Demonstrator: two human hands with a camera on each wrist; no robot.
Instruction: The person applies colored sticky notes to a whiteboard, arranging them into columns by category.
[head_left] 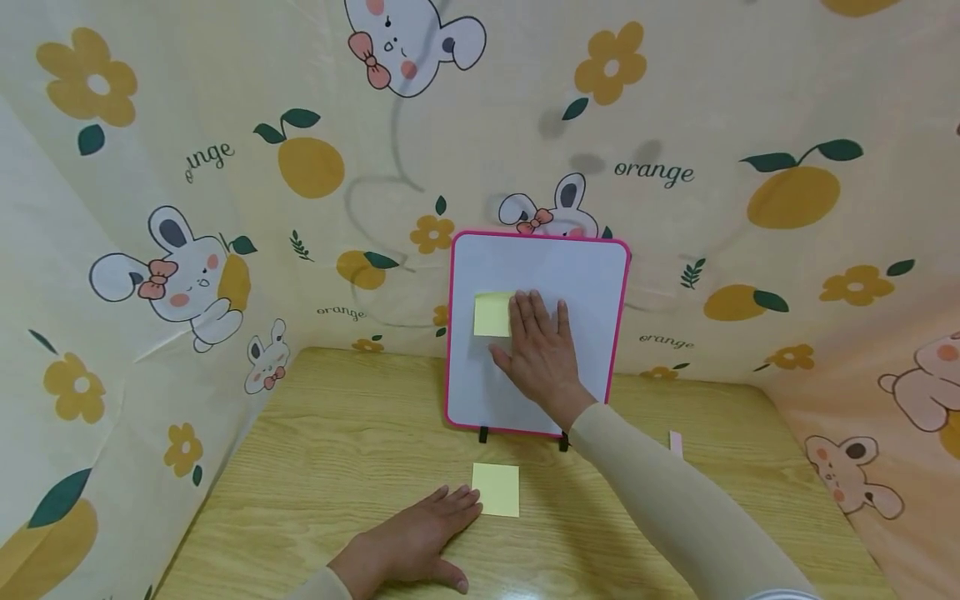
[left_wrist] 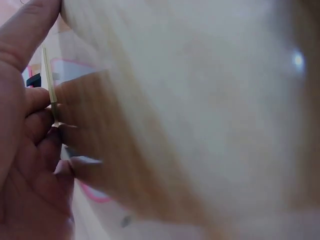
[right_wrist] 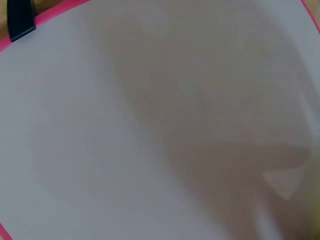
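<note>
A whiteboard with a pink frame stands upright on black feet at the back of the table. One yellow sticky note is on its face. Fingers nearly straight, my right hand lies against the board, its fingertips at the note's right edge. On the tabletop, my left hand rests palm down, its extended fingers touching the left edge of a yellow sticky note pad. The left wrist view catches the pad's thin side beside the fingers. The right wrist view has mostly the board and a shadow.
The wooden table has cloth walls printed with rabbits and oranges behind it and at both sides. A small pale pink strip lies right of the board, beside my right forearm. One black foot juts out under the board.
</note>
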